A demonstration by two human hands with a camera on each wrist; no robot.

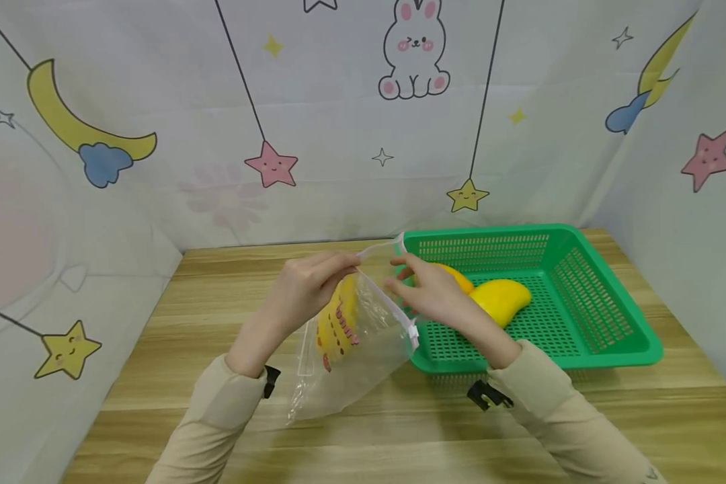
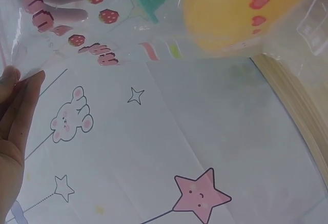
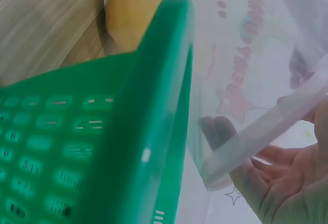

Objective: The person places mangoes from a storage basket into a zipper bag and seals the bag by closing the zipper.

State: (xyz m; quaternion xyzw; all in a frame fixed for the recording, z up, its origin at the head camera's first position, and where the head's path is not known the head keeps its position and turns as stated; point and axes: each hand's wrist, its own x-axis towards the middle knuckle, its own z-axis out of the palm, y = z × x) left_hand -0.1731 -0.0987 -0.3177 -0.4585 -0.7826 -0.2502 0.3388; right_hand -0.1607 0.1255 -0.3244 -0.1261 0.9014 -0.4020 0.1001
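A clear zip bag [image 1: 369, 363] with printed pink and red patterns hangs tilted over the table, its mouth spread apart. Inside it lies a yellow mango [image 1: 331, 326], seen through the plastic; the left wrist view shows the mango [image 2: 241, 14] low in the bag. My left hand [image 1: 308, 286] pinches the bag's rim between thumb and fingers. At the opposite side of the mouth is my right hand [image 1: 437, 290], fingers spread and slightly bent. In the right wrist view, the rim strip crosses in front of the right hand's fingers [image 3: 248, 180].
A green plastic basket [image 1: 632, 336] with slotted walls stands at the right, touching or close to the bag. It holds a yellow mango [image 1: 502, 300] and another mango [image 1: 456, 274], partly hidden by my right hand. Behind the wooden table [image 1: 218, 296] hangs a printed cloth [image 1: 339, 121].
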